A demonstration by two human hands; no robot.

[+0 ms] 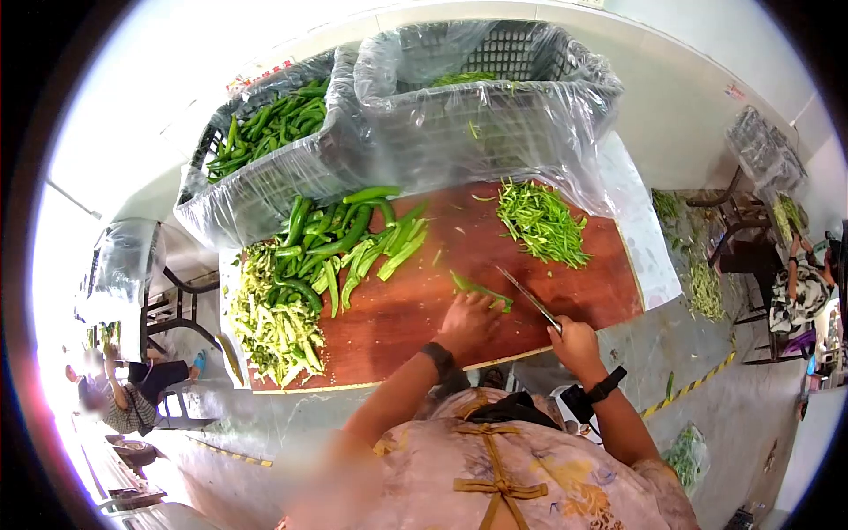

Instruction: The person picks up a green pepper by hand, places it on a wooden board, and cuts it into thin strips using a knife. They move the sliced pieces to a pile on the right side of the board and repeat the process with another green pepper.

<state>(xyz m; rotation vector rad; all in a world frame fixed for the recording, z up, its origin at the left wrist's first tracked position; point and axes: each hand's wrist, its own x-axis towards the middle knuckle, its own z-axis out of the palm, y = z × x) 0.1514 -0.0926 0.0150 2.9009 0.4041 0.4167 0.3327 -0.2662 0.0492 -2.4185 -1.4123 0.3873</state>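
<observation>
Firmly, right hand (pixel 574 340) tight round slim steel knife (pixel 528 296), left hand (pixel 466 320) clamped on glossy pepper (pixel 481 289)

A pale wall (pixel 680 115) runs along the back. The grey concrete floor (pixel 751 424) carries yellow-and-black striped tape (pixel 698 386). Dark chairs (pixel 738 216) stand at right; glare, perhaps a window, floods the left.
</observation>
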